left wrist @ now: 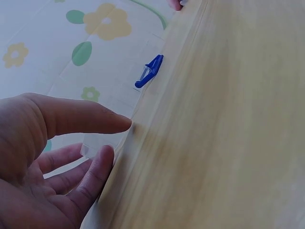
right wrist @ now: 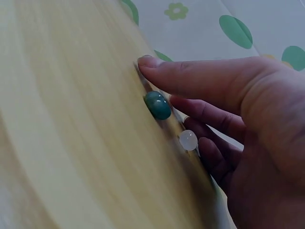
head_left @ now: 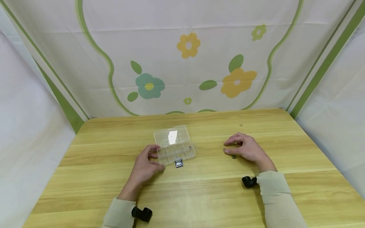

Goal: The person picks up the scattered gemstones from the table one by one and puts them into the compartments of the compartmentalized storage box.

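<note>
— Where do we stand? The wooden table [head_left: 199, 190] carries our clear compartment box [head_left: 175, 145], lid thrown back toward the cloth backdrop [head_left: 182, 63]. It lies left of centre, long axis running roughly left to right, slightly skewed, with its blue latch [head_left: 178, 163] pointing toward us.

— Our left hand [head_left: 145, 166] steadies its near-left corner, thumb and fingers curled against the plastic. We judge this the sorting stage: picking up beads.

— Our right hand [head_left: 248, 148], well to the right of the box, arches over a green bead [right wrist: 157, 105] and a white bead [right wrist: 188, 140], fingers bent beside them, nothing pinched yet.

— Next, we think, calls for a fine pinch on a bead that rolls easily.
</note>
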`<state>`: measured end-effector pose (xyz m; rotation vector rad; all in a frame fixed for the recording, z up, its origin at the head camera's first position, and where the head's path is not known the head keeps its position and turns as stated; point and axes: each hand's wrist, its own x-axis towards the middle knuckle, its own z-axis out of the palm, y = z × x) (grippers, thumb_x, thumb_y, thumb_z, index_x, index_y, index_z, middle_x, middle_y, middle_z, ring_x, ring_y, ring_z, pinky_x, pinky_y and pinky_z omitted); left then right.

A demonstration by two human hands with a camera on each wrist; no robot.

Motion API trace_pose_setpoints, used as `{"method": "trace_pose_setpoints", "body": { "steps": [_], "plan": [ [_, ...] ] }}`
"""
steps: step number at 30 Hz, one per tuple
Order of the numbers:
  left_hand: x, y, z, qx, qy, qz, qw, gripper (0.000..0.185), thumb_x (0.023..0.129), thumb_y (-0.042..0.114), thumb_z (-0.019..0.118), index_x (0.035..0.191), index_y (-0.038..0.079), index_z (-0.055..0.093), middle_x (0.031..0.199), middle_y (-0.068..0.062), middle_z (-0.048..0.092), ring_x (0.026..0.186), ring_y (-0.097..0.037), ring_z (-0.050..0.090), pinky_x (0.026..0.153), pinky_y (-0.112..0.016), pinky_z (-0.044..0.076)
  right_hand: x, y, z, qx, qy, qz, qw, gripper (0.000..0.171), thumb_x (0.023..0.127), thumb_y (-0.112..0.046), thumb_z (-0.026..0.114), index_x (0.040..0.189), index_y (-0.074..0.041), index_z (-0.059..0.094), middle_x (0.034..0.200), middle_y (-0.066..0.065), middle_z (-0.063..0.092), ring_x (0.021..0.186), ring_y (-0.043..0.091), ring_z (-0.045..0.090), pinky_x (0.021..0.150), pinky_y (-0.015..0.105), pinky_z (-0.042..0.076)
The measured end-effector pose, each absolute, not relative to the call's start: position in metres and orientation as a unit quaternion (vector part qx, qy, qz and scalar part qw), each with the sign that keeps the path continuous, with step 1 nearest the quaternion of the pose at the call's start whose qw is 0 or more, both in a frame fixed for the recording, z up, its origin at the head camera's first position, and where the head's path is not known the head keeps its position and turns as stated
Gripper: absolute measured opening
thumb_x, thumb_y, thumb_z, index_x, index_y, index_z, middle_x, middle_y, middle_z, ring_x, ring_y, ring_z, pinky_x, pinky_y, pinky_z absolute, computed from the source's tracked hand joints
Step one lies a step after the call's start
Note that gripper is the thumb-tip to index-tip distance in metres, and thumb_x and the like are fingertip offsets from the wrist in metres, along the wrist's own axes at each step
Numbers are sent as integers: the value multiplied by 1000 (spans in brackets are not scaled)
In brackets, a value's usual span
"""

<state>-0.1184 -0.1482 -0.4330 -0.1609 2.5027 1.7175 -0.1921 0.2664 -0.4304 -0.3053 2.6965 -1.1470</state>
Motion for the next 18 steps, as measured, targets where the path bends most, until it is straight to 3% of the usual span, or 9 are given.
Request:
{"method": "trace_pose_setpoints", "body": {
  "steps": [13,18],
  "plan": [
    [-118,-148,-433,-56,824,562,53,78,72,-13,87,143,6,60,128,-23,63,94,-28,71,84,-38,66,-193,264,-431,-118,912,-382,89,19,90,-38,88,105,-27,85,129,2,68,126,29,58,106,52,49],
    [-118,-148,-432,-57,822,563,53,78,73,-13,87,143,6,59,129,-22,63,94,-28,71,84,-37,66,-193,263,-431,-125,911,-382,90,18,90,-37,88,105,-28,85,122,2,71,118,26,59,100,43,48]
  ]
}}
